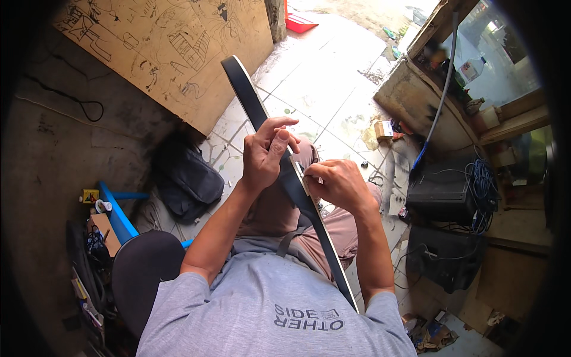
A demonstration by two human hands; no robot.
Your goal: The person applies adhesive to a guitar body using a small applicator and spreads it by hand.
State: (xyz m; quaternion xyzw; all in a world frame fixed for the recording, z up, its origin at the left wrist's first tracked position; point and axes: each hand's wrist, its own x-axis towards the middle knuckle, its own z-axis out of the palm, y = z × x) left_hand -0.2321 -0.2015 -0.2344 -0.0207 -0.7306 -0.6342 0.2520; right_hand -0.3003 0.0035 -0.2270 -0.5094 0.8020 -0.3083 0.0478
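Note:
Across my lap stands a long, narrow black piece with a pale edge strip, curved like a guitar body seen edge-on (245, 89). It slants from the upper left to my right side. My left hand (267, 152) lies over its upper half, fingers curled across it and thumb raised along them. Just below and to the right, my right hand (342, 185) is closed in a pinch at the pale edge. A short pale sliver (304, 182) shows beside its fingertips. Whatever is between those fingers is hidden.
A drawn-on wooden panel (178, 53) stands at the far left, with a black bag (189, 178) below it. Near my left side are a blue-legged stool (119, 214) and a dark round seat (146, 276). Black speaker-like boxes (443, 193) and coiled cables (483, 181) occupy the right.

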